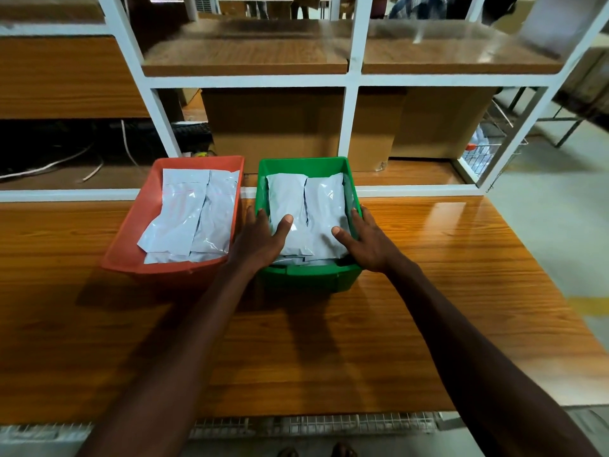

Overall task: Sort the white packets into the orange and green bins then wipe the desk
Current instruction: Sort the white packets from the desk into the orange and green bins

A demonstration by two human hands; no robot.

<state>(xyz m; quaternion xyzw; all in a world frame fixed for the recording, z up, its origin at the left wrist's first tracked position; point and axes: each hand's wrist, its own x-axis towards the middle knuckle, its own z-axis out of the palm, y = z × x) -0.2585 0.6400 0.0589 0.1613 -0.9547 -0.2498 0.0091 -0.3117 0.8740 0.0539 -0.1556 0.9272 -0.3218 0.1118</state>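
Note:
A green bin (306, 164) stands on the wooden desk (329, 341), filled with white packets (324, 206) lying side by side. An orange bin (138, 225) sits just left of it, also holding several white packets (188, 212). My left hand (260, 239) grips the green bin's left wall, thumb resting on a packet inside. My right hand (365, 242) grips the bin's right wall, thumb also over the packets. No loose packets lie on the desk.
A white metal shelf frame (349, 80) rises behind the bins, with cardboard boxes (273, 127) on its lower level and cables at the left. The desk's right edge drops to the floor near a wire basket (487, 150).

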